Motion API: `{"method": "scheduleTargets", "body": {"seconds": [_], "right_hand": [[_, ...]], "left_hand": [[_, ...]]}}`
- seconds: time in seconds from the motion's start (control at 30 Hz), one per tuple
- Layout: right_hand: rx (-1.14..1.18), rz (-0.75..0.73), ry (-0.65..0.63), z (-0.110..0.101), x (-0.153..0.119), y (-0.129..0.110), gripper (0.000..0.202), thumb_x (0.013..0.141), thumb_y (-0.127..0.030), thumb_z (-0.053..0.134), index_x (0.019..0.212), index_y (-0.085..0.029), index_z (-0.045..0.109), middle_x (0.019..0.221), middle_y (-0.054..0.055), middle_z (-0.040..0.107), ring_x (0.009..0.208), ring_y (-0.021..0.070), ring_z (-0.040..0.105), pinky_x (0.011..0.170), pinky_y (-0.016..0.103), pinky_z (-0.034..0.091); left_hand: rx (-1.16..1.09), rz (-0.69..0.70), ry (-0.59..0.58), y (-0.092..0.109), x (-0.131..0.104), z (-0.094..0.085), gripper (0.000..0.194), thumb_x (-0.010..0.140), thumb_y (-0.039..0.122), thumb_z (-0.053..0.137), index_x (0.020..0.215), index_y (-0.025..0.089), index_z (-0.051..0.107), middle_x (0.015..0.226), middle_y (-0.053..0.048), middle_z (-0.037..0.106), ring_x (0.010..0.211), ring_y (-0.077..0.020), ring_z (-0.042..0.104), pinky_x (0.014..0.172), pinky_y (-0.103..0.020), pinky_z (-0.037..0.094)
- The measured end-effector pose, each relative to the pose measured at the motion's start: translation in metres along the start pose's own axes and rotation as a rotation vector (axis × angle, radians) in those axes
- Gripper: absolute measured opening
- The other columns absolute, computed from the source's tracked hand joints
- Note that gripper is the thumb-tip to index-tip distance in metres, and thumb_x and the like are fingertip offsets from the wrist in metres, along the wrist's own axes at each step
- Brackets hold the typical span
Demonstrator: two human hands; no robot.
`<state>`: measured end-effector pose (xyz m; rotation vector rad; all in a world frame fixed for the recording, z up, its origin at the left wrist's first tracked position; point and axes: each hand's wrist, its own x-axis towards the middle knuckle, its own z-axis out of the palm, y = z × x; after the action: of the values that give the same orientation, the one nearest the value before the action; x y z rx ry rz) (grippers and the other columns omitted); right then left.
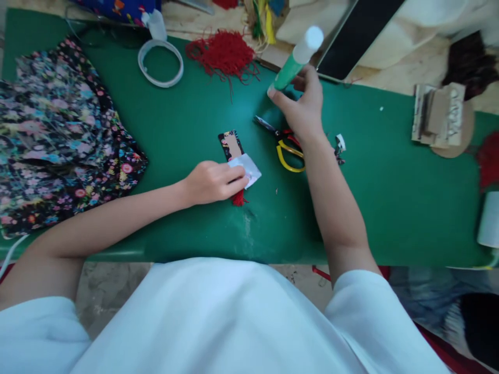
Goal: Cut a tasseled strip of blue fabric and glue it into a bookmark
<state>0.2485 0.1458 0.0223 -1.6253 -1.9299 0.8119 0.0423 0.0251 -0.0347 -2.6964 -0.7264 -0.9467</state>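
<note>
Pale shirt (210, 317) nearest, the flowered tag (233, 144) lies on the table (390, 208), long axis running away from me, my left grip (212, 182) closest and pinching white paper (252, 170) over it, my right grip (304, 111), beyond and rightward, curled round a green bottle (289, 69).

Shows green on table (397, 187), bright flowers over black on cloth (58, 119), tan amid patterned black on tag (233, 145), red on tassel (238, 199), green and white on tube (293, 63).
</note>
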Motion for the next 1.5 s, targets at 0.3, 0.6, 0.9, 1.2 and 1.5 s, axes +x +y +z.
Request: {"method": "scheduleTargets", "body": {"seconds": [0.3, 0.6, 0.9, 1.2, 1.5], "right_hand": [[0.156, 0.026, -0.169, -0.013, -0.022, -0.028, 0.047, 0.088, -0.054, 0.065, 0.124, -0.027, 0.054, 0.104, 0.005, 0.065, 0.107, 0.0242, 0.062, 0.085, 0.039, 0.055], [0.343, 0.028, -0.306, -0.011, -0.016, -0.030, 0.042, 0.082, -0.060, 0.068, 0.108, -0.029, 0.057, 0.096, 0.003, 0.065, 0.104, 0.0250, 0.065, 0.081, 0.037, 0.057], [0.821, -0.256, -0.029, 0.045, -0.030, -0.037, 0.019, 0.081, -0.041, 0.056, 0.076, -0.029, 0.042, 0.062, -0.004, 0.042, 0.048, 0.0152, 0.043, 0.052, 0.032, 0.047], [0.748, -0.228, -0.284, 0.054, -0.038, -0.023, 0.051, 0.081, -0.073, 0.048, 0.060, -0.028, 0.040, 0.051, -0.002, 0.042, 0.042, 0.0162, 0.039, 0.049, 0.035, 0.043], [0.867, -0.247, -0.035, 0.071, -0.032, -0.031, 0.043, 0.085, -0.053, 0.056, 0.052, -0.027, 0.044, 0.043, -0.002, 0.039, 0.036, 0.0145, 0.035, 0.045, 0.034, 0.038]], "left_hand": [[-0.021, 0.012, -0.138, 0.005, 0.001, -0.006, 0.034, 0.098, 0.036, 0.044, 0.104, 0.014, 0.070, 0.099, -0.008, 0.076, 0.052, -0.0116, 0.061, 0.045, -0.028, 0.032], [0.006, -0.181, -0.416, 0.021, 0.000, -0.011, 0.041, 0.098, 0.036, 0.043, 0.122, 0.015, 0.070, 0.131, -0.017, 0.067, 0.052, -0.0119, 0.063, 0.043, -0.029, 0.034], [-0.033, -0.226, -0.503, 0.021, 0.002, -0.013, 0.040, 0.099, 0.029, 0.043, 0.128, 0.016, 0.068, 0.136, -0.020, 0.063, 0.050, -0.0143, 0.065, 0.041, -0.029, 0.036], [-0.109, -0.248, -0.566, 0.020, 0.006, -0.015, 0.041, 0.097, 0.017, 0.040, 0.128, 0.014, 0.067, 0.138, -0.021, 0.061, 0.052, -0.0143, 0.066, 0.041, -0.029, 0.039], [-0.159, -0.260, -0.541, 0.019, 0.009, -0.013, 0.040, 0.097, 0.021, 0.042, 0.127, 0.011, 0.067, 0.136, -0.023, 0.062, 0.054, -0.0158, 0.068, 0.040, -0.029, 0.041]]}}
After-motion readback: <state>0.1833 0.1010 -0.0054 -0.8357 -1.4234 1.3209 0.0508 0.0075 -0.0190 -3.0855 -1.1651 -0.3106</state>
